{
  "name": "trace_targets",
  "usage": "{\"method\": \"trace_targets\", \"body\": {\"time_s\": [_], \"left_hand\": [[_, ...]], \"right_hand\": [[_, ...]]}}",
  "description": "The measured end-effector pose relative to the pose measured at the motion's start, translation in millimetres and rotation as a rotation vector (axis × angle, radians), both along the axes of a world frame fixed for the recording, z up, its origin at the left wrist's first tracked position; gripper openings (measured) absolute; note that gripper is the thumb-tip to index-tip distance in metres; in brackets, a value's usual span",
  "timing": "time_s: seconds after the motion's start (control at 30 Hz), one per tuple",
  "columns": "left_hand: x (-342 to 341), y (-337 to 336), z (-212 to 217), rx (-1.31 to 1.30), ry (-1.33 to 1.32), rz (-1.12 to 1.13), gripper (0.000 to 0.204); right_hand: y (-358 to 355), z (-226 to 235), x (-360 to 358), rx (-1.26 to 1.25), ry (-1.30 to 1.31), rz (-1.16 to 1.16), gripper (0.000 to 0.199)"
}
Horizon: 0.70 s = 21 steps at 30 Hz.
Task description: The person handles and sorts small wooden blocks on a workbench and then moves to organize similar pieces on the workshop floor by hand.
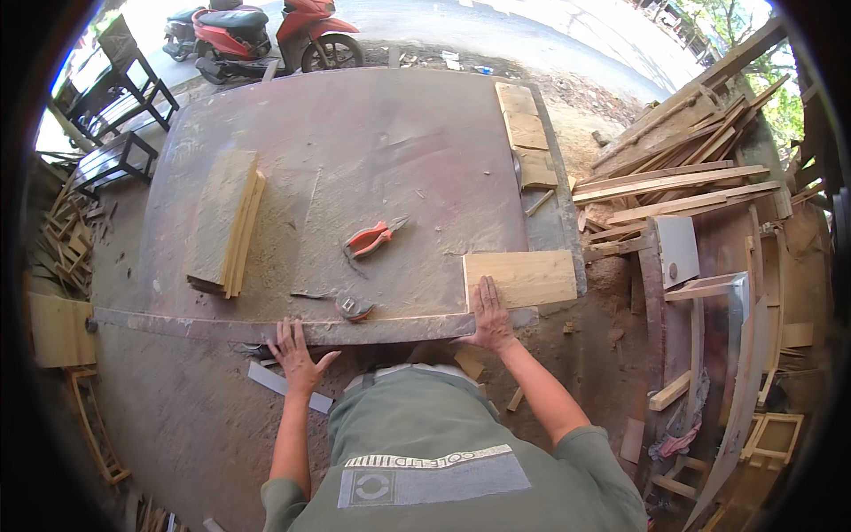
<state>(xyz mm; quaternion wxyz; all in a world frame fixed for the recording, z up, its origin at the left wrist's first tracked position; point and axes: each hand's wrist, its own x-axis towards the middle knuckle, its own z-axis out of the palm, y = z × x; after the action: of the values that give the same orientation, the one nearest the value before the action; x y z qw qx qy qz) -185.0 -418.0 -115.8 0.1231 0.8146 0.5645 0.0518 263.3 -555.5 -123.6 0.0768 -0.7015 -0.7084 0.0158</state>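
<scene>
My left hand rests on the near edge of the dusty table, its fingers spread and holding nothing. At the table's near right corner, my right hand lies with fingers stretched out on the edge of a pale wooden board. Red-handled pliers lie in the middle of the tabletop. Nearer to me, between my hands, is a small tool with orange and metal parts; its kind is hard to make out. A stack of wooden boards sits on the left part of the table.
Several short wood pieces line the table's far right edge. Long planks are piled on the right, near a wooden frame. A red motorbike and a dark chair stand beyond the table. Scrap wood heaps at left.
</scene>
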Motion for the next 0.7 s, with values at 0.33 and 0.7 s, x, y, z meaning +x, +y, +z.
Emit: {"method": "trace_targets", "body": {"time_s": [0.33, 0.7], "left_hand": [[-17, 10, -52, 0.109, -0.018, -0.064, 0.101], [3, 9, -52, 0.165, -0.057, 0.022, 0.097]], "right_hand": [[9, -7, 11, 0.133, -0.038, 0.080, 0.136], [32, -11, 31, 0.215, -0.073, 0.158, 0.136]]}}
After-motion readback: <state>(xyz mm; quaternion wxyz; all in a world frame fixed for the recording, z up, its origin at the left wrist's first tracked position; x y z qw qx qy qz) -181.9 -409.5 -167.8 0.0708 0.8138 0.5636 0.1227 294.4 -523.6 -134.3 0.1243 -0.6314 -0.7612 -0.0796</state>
